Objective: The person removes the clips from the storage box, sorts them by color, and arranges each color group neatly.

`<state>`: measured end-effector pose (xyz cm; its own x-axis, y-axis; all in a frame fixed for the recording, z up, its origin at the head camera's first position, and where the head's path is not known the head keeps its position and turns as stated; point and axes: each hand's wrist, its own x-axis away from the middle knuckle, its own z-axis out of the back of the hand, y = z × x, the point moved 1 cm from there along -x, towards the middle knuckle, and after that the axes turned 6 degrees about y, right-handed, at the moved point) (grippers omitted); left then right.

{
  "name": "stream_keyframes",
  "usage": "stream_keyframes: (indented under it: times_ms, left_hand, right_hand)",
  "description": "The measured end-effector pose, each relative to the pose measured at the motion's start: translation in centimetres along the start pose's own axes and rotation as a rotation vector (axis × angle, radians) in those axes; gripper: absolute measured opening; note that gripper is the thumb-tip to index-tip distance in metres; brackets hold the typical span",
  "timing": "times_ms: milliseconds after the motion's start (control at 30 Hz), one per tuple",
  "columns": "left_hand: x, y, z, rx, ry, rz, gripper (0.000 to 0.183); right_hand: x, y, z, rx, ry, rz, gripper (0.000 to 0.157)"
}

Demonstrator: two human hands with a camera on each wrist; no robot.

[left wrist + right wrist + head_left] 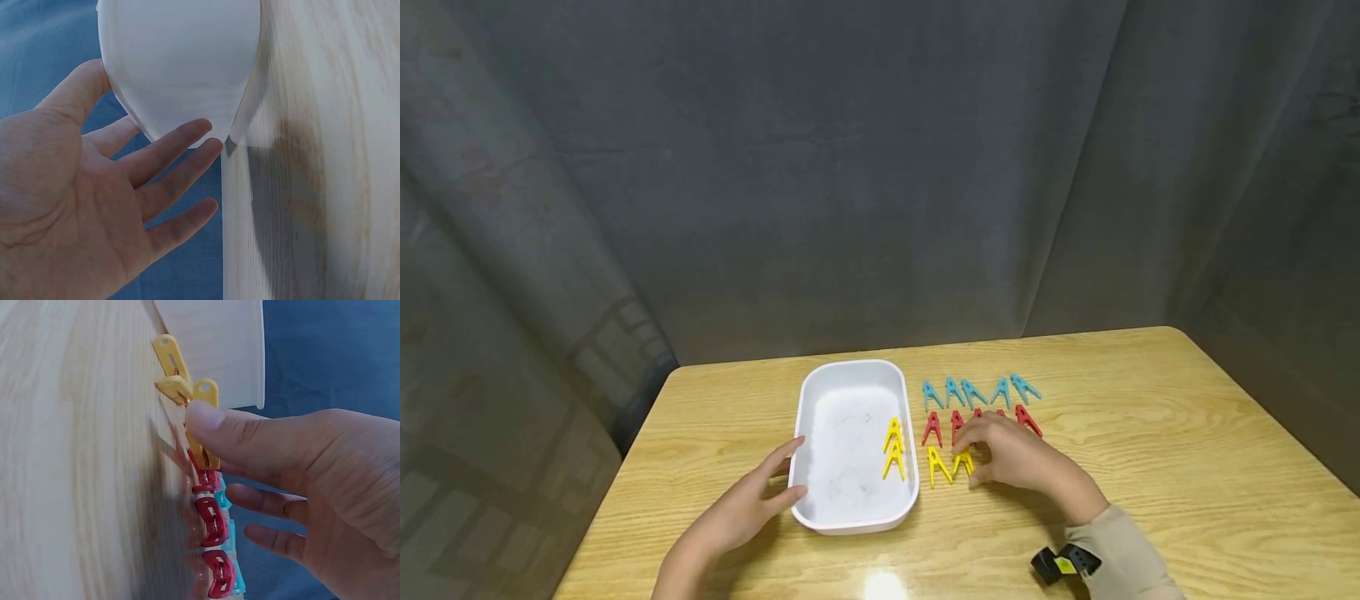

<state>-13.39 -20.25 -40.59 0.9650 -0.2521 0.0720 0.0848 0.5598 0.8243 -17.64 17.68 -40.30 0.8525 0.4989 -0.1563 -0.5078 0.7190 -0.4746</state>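
My left hand [741, 508] rests at the left side of a white plastic tray [852, 528]. Its thumb and index fingertips touch the rim, while the other fingers [181, 178] spread loosely along the outer wall. Two yellow clothespins [892, 461] lie inside the tray by its right wall. To the right of the tray, my right hand [1011, 454] pinches another yellow clothespin [205, 394] between thumb and fingers. Beside it, nearer the tray, a yellow clothespin [937, 467] lies on the table. The right hand partly covers a row of red clothespins [932, 428].
Behind the red row runs a row of several blue clothespins [972, 393]. Everything stands on a light wooden table [1150, 417], with dark grey curtains [850, 183] behind and at the sides. A black wrist device [1063, 564] sits at the right sleeve.
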Motion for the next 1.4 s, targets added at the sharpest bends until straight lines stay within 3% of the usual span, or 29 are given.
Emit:
stream_keyframes:
  times_ms: [700, 867, 1100, 1400]
  left_hand:
    - [0.5, -0.5, -0.2, 0.004, -0.010, 0.034, 0.066]
    - [0.5, -0.4, 0.0, -0.006, -0.005, 0.023, 0.066]
    - [0.4, -0.4, 0.1, 0.001, 0.002, 0.027, 0.065]
    - [0.1, 0.2, 0.1, -0.007, 0.010, 0.013, 0.065]
  right_hand:
    - [0.2, -0.1, -0.8, 0.006, -0.030, 0.016, 0.030]
    - [0.2, -0.3, -0.2, 0.015, 0.011, 0.055, 0.033]
    - [0.1, -0.8, 0.5, -0.002, 0.057, 0.036, 0.030]
    - [-0.4, -2.0, 0.5, 0.031, 0.189, 0.116, 0.030]
